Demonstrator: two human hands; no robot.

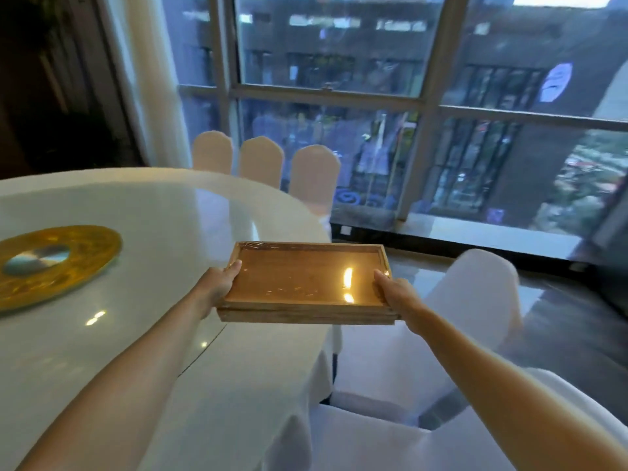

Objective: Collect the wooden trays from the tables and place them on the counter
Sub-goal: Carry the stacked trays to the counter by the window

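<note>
A stack of rectangular wooden trays [302, 280], the top one wrapped in shiny clear film, hangs in the air over the right edge of the round white table [163, 226]. My left hand [221, 283] grips the stack's left short side, thumb on the rim. My right hand [396, 294] grips the right short side the same way. The stack looks about two or three trays deep. The trays are level and held out in front of me at arm's length. No counter is in view.
A gold turntable disc [57, 263] sits at the table's left. White-covered chairs [475, 300] stand close on my right and below me; three more chairs [261, 161] line the far side. Large windows [339, 96] fill the wall ahead.
</note>
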